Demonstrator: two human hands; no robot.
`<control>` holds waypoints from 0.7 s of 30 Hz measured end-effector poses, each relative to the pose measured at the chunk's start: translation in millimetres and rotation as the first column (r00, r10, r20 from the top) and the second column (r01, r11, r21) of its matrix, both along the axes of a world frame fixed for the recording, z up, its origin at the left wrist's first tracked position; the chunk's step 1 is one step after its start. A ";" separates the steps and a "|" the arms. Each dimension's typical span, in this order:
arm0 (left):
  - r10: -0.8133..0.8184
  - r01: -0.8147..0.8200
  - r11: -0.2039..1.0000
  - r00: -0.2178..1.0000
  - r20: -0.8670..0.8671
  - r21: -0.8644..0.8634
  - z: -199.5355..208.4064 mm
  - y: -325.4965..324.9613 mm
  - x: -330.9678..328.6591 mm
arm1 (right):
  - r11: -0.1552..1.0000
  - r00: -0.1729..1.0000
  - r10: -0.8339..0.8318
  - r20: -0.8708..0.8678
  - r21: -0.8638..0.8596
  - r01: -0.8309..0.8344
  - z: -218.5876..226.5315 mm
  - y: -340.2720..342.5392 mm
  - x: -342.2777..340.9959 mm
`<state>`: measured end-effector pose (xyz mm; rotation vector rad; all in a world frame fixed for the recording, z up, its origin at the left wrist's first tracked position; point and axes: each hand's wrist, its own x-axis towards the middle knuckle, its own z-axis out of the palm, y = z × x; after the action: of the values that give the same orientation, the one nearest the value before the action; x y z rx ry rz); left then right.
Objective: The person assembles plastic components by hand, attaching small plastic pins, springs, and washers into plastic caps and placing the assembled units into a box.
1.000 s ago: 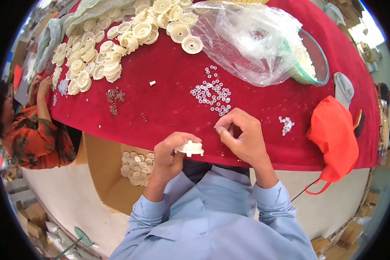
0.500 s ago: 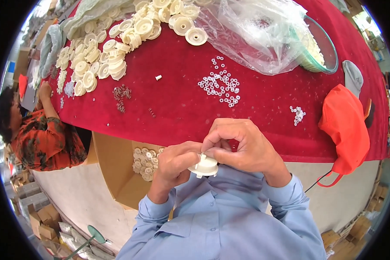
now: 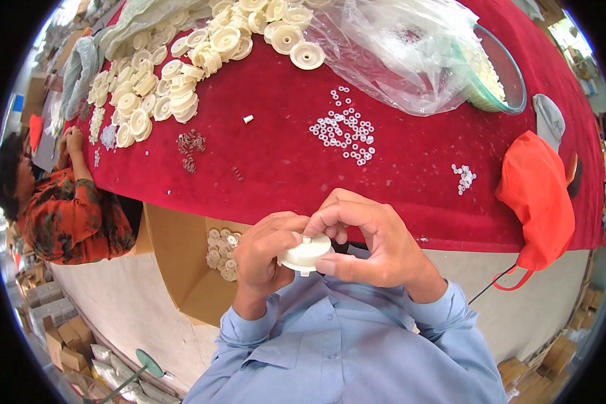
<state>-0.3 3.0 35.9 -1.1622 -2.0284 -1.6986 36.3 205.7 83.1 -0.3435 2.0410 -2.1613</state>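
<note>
A cream plastic wheel [image 3: 306, 256] with a small raised hub is held level in front of my chest, just off the table's near edge. My left hand [image 3: 261, 254] grips its left side, thumb on top close to the hub. On the other side, my right hand [image 3: 384, 246] has its thumb against the rim and its bent index finger by the hub. Whether a small part is under that fingertip is hidden. Beyond my hands, small white rings [image 3: 343, 131] lie scattered on the red cloth [image 3: 276, 178]. Small springs [image 3: 190, 145] lie piled to the left.
Loose cream wheels [image 3: 182, 87] heap at the far left. A clear plastic bag [image 3: 390, 60] lies against a green basket [image 3: 515, 87]. At right are an orange-red cap [image 3: 535, 202] and more rings [image 3: 463, 178]. An open cardboard box [image 3: 188, 289] holds wheels; a co-worker [image 3: 74, 209] sits left.
The wheel has tilted and shifted slightly left, showing more of its top. My right thumb has come down from the hub to the rim, and that hand has opened wider.
</note>
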 end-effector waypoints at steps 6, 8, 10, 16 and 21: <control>0.069 -0.070 0.998 0.987 0.144 0.003 -0.5 -4.6 12.8 | 0.999 0.998 -0.047 -0.052 -0.024 0.046 -1.9 -6.0 4.8; 0.065 -0.060 0.997 0.993 0.100 -0.054 -1.2 -6.4 9.8 | 0.997 0.997 -0.066 -0.049 -0.030 0.064 -3.7 -7.8 5.3; 0.067 -0.065 0.997 0.996 0.062 -0.036 4.0 -4.8 13.3 | 0.995 0.992 -0.098 -0.077 -0.038 0.095 -3.1 -7.3 9.6; 0.006 -0.006 1.000 1.000 0.019 0.025 2.1 -5.2 6.8 | 0.991 0.976 -0.124 -0.177 0.033 0.132 -0.5 -8.9 11.3; 0.040 -0.039 0.999 0.999 -0.035 0.030 8.8 -2.1 5.1 | 0.991 0.965 -0.130 -0.227 -0.010 0.131 -1.0 -11.2 10.2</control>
<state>4.8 0.9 44.7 -1.1271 -1.9861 -1.6707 46.5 194.5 82.2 -0.4891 2.2478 -2.2869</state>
